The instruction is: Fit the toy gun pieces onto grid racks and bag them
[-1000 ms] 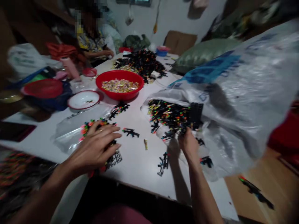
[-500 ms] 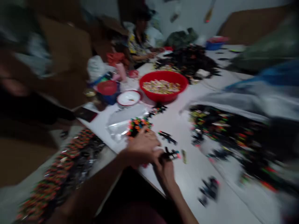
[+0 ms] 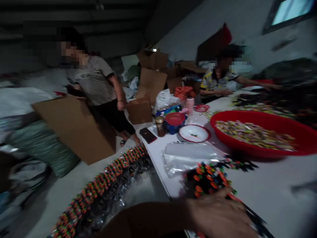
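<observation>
My left hand (image 3: 221, 213) reaches in from the bottom right, palm down and blurred. Its fingers look stretched out at the near side of a heap of small black pieces with orange and green tips (image 3: 210, 178), probably toy guns. Dark thin parts (image 3: 257, 216) show beyond the hand. I cannot see my right hand. Behind the heap lie clear plastic bags (image 3: 190, 153) and more small black pieces (image 3: 240, 163).
A red basin (image 3: 260, 153) of small colourful pieces stands on the white table (image 3: 277, 191). A white dish (image 3: 194, 134), jar (image 3: 160, 127) and dark phone (image 3: 148, 135) stand near its left edge. Packed pieces (image 3: 99, 185) line the floor. One person (image 3: 99, 79) stands; another (image 3: 218, 82) sits.
The view has swung left and up, showing a standing person. My right hand, with a small black toy gun, has left the view. My left hand now appears at the bottom right.
</observation>
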`<state>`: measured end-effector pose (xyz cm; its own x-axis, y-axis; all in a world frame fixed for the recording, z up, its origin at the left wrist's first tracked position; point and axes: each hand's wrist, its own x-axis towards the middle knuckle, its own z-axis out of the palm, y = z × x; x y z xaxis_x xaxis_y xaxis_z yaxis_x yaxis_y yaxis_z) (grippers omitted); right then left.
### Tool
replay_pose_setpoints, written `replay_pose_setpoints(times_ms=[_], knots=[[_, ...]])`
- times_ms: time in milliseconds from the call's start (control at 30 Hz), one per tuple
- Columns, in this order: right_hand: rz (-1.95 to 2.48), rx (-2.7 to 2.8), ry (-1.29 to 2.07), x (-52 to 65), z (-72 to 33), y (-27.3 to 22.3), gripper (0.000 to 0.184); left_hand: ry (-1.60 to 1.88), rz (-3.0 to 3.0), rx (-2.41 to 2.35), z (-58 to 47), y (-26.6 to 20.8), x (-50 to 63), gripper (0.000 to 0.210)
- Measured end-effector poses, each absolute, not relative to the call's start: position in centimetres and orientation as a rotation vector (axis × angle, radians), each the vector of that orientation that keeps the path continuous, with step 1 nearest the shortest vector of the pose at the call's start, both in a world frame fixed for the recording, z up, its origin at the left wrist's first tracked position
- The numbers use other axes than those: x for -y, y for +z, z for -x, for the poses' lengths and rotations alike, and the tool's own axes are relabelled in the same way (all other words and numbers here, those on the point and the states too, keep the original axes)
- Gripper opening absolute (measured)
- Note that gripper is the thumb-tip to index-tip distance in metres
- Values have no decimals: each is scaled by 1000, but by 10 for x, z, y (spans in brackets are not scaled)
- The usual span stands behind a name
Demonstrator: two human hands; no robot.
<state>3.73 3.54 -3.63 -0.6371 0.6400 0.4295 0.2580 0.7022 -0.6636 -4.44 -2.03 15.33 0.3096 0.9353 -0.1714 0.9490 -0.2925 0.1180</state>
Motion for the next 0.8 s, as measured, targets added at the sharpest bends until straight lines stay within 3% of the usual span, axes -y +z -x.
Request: replay_pose_setpoints(times_ms=[133,267,433,600,700,800], knots=[[853,2447,416,-59,-174,-29,32,263,-2391,-1745,33,137,37,25],[1099,2624,140,-63,-229,-6,31,562,-2276,-1743,41,141,38,25],[1300,2574,208,-62,-223,1,28,1112,-1990,-2062,71,150,60,24],[1122,2471,438,-31,-189,15,24,1573,-798,-2299,89,110,103,35],[1083,2561,480,-34,-167,22,18,1501,-451,-2230,88,95,113,37],[1223,2614,315,-76,-165,24,20,1300,-868,-2486,91,105,109,32]])
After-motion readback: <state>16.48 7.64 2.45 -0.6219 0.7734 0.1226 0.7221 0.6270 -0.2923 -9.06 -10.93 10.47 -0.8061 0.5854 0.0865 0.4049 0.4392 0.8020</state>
